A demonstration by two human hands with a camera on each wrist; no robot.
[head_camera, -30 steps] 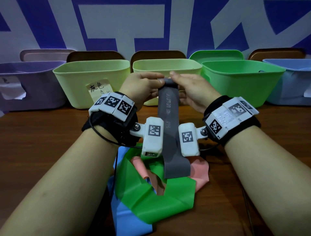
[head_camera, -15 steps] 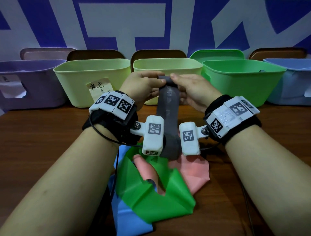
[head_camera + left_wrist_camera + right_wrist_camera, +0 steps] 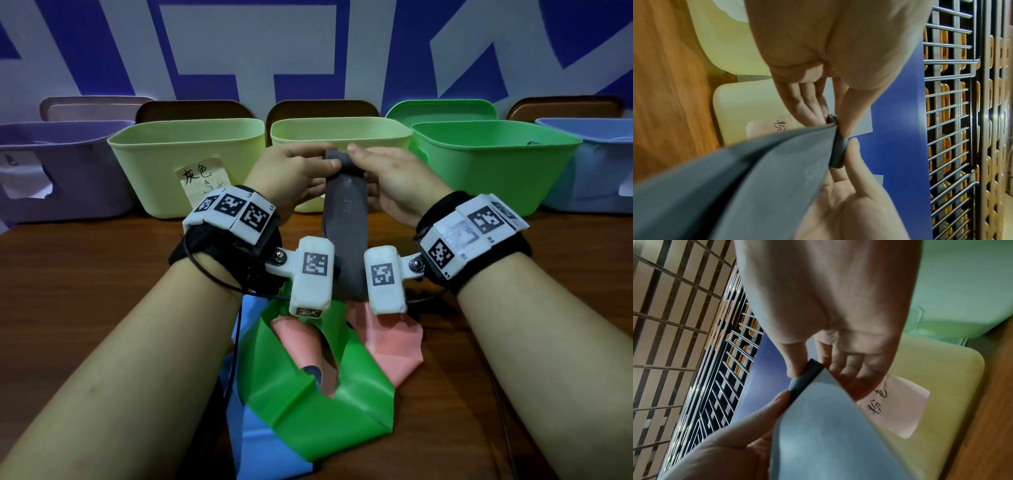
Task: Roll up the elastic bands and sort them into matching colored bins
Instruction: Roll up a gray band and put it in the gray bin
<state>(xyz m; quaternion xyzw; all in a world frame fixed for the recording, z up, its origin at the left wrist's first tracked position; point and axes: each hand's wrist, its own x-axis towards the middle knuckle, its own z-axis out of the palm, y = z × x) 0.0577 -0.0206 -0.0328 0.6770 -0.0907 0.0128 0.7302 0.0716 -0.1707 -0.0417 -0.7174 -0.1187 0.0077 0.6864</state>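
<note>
Both hands are working one band, raised above the table; left hand (image 3: 291, 174) and right hand (image 3: 394, 178) are each pinching an end of the small rolled top of the grey band (image 3: 346, 226), thumbs on top, fingers underneath; the roll (image 3: 837, 151) is sitting tight between the two thumbs; the unrolled tail is hanging down toward the person, passing between the two wrist cameras.

Loose bands lying on the table (image 3: 85, 291), near side, under the wrists: three counted; one green band (image 3: 308, 411) on top, one pink band (image 3: 390, 346) partly beneath it to the right, one blue band (image 3: 253, 445) showing at the left and near edge; all overlapping in one heap.

Bins lining the far edge: five counted; purple bin (image 3: 51, 178) far left; two yellow-green bins, the left one (image 3: 154, 164) carrying a handwritten paper label (image 3: 202, 178), the middle one (image 3: 342, 130) directly behind the hands and partly blocked by them; green bin (image 3: 496, 168); light blue bin (image 3: 596, 171) far right.
</note>
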